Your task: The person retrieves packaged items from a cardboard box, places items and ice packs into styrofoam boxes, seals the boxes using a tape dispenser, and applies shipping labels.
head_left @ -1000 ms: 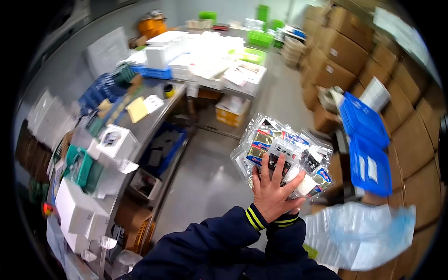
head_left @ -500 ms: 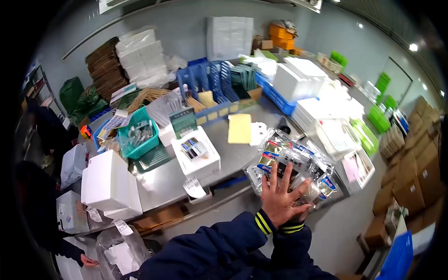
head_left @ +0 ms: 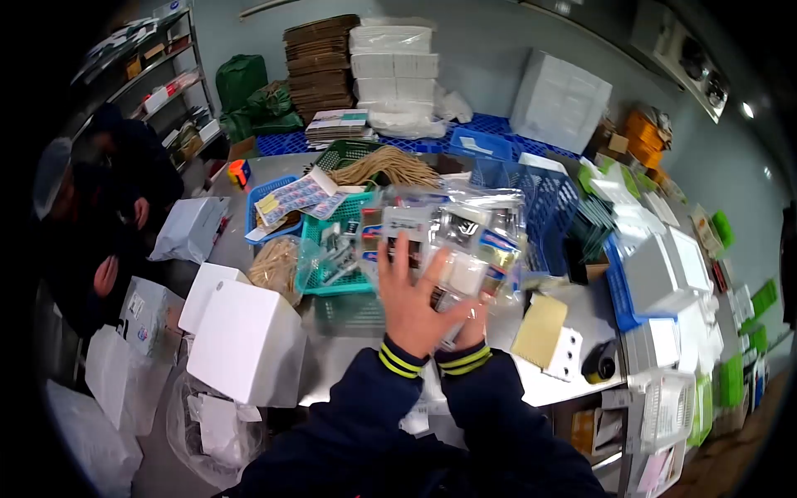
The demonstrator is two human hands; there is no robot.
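Note:
Both my hands hold a bundle of clear plastic packets (head_left: 465, 236) with printed labels, lifted over the steel table (head_left: 349, 357). My left hand (head_left: 411, 303) lies flat against the near side of the bundle, fingers spread. My right hand (head_left: 473, 319) sits under it, mostly hidden, only the wrist and some fingers showing. Just behind the bundle stands a teal basket (head_left: 336, 249) with small packets in it.
A white foam box (head_left: 245, 340) stands at the table's left front. Blue file racks (head_left: 544, 203), a yellow pad (head_left: 540, 328) and white boxes fill the right side. A person in dark clothes (head_left: 100, 216) works at the left. Cartons and bags are stacked at the back wall.
My view has swung left, from the aisle to the table. The bundle, still in both hands, now hangs over the table in front of the teal basket.

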